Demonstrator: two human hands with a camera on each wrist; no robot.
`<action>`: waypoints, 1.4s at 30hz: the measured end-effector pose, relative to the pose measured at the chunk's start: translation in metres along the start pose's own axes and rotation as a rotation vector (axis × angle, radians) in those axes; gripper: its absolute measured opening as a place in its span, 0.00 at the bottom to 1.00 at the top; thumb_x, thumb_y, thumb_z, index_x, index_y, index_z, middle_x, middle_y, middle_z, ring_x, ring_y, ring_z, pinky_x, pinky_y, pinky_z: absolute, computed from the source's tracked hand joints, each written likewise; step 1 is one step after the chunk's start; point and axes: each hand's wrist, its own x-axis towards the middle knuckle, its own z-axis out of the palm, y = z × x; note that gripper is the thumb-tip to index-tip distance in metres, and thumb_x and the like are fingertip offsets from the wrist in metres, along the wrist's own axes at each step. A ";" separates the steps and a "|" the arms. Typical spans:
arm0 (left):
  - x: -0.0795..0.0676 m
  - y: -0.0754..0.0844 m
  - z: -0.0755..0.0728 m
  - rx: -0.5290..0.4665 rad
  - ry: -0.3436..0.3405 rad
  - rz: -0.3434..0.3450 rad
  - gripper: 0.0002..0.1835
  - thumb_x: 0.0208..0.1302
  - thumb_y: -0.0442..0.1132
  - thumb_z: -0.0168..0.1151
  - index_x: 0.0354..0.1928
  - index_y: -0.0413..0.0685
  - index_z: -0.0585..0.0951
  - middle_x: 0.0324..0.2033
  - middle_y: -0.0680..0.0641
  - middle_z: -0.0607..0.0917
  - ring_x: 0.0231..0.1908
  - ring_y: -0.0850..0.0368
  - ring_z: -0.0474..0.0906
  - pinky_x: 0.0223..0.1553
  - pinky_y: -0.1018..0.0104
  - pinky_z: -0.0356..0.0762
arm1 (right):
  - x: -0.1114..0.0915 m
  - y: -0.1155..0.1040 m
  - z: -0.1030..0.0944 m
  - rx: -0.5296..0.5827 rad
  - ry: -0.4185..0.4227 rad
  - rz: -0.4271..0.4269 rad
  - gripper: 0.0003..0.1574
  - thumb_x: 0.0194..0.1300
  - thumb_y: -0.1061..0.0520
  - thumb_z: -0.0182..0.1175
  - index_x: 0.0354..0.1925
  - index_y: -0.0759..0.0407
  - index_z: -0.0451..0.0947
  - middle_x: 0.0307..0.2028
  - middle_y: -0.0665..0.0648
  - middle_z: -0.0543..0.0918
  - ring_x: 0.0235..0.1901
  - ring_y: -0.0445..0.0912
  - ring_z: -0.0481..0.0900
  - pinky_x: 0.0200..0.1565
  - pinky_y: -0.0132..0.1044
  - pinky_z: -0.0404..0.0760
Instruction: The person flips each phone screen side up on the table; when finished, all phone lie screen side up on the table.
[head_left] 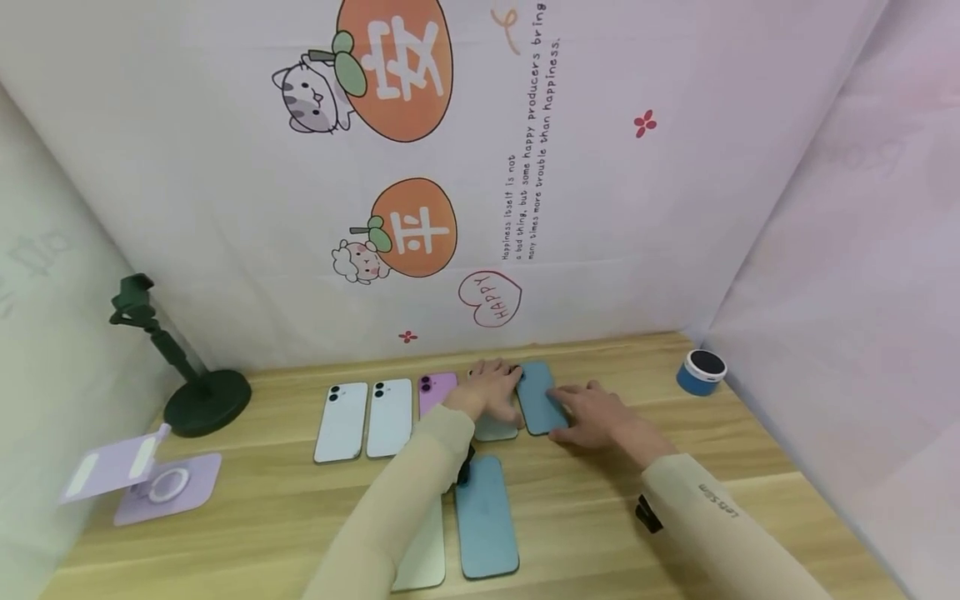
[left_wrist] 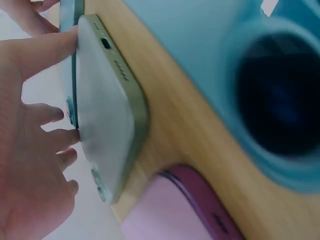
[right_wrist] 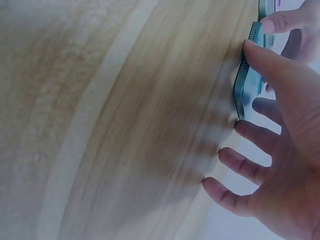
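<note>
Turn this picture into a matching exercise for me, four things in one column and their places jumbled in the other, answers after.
1. Stand
2. Pink phone
3. Blue cylinder
4. Right hand

A. By the table's right edge
B. Touching the rear blue phone
C. Behind the lilac holder
D. Beside a white phone

1-C, 2-D, 3-A, 4-B

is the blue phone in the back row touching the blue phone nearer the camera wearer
Apart: the head view shows bare wooden tabletop between the lower edge of the back blue phone and the front blue phone.
</note>
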 end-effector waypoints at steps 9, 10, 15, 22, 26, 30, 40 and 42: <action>0.039 -0.006 0.018 0.022 -0.102 -0.068 0.58 0.59 0.60 0.70 0.84 0.50 0.49 0.84 0.46 0.52 0.86 0.49 0.41 0.86 0.51 0.39 | 0.000 -0.006 -0.003 0.007 -0.018 0.011 0.50 0.67 0.34 0.67 0.77 0.54 0.66 0.75 0.63 0.71 0.69 0.73 0.70 0.58 0.77 0.75; 0.042 -0.007 0.021 0.032 -0.098 -0.070 0.59 0.58 0.61 0.71 0.84 0.52 0.50 0.84 0.47 0.52 0.85 0.49 0.42 0.86 0.51 0.40 | 0.000 -0.006 -0.003 0.005 -0.019 0.011 0.50 0.67 0.34 0.67 0.77 0.54 0.66 0.75 0.63 0.71 0.70 0.73 0.69 0.59 0.77 0.74; 0.021 0.003 0.004 0.001 -0.117 -0.081 0.64 0.52 0.66 0.76 0.84 0.56 0.51 0.84 0.46 0.51 0.85 0.47 0.42 0.86 0.49 0.43 | 0.002 -0.005 -0.001 -0.001 -0.013 0.013 0.50 0.67 0.33 0.67 0.77 0.53 0.66 0.76 0.63 0.71 0.70 0.74 0.68 0.60 0.78 0.73; 0.007 0.010 -0.001 -0.009 -0.135 -0.105 0.73 0.47 0.73 0.76 0.85 0.52 0.44 0.85 0.42 0.46 0.86 0.45 0.38 0.86 0.50 0.42 | 0.002 -0.004 0.001 -0.002 0.008 0.004 0.50 0.67 0.33 0.66 0.76 0.54 0.67 0.75 0.62 0.72 0.68 0.72 0.70 0.58 0.75 0.75; 0.028 0.003 0.015 0.012 -0.149 -0.129 0.80 0.42 0.77 0.75 0.84 0.46 0.38 0.85 0.43 0.40 0.86 0.48 0.34 0.86 0.53 0.37 | 0.002 -0.006 0.001 0.001 0.014 -0.004 0.49 0.66 0.33 0.66 0.76 0.54 0.68 0.75 0.63 0.73 0.66 0.69 0.73 0.56 0.73 0.77; 0.047 -0.005 0.023 0.028 -0.153 -0.116 0.84 0.37 0.79 0.75 0.84 0.44 0.37 0.85 0.43 0.39 0.86 0.49 0.32 0.86 0.52 0.35 | 0.002 -0.006 -0.001 -0.005 0.027 -0.014 0.49 0.66 0.33 0.67 0.75 0.55 0.69 0.74 0.63 0.74 0.63 0.67 0.75 0.53 0.69 0.79; 0.038 0.004 0.010 -0.092 -0.084 -0.033 0.68 0.53 0.65 0.76 0.82 0.35 0.49 0.83 0.36 0.51 0.84 0.43 0.45 0.85 0.55 0.46 | 0.002 -0.004 0.002 -0.010 0.048 -0.063 0.48 0.67 0.35 0.67 0.74 0.60 0.70 0.72 0.67 0.75 0.57 0.60 0.77 0.48 0.62 0.81; 0.038 0.005 0.010 -0.148 -0.065 -0.029 0.63 0.57 0.62 0.75 0.81 0.35 0.51 0.82 0.36 0.55 0.84 0.43 0.48 0.85 0.55 0.49 | 0.001 -0.003 0.003 -0.002 0.045 -0.061 0.49 0.68 0.35 0.66 0.74 0.60 0.69 0.72 0.66 0.75 0.57 0.60 0.77 0.49 0.61 0.81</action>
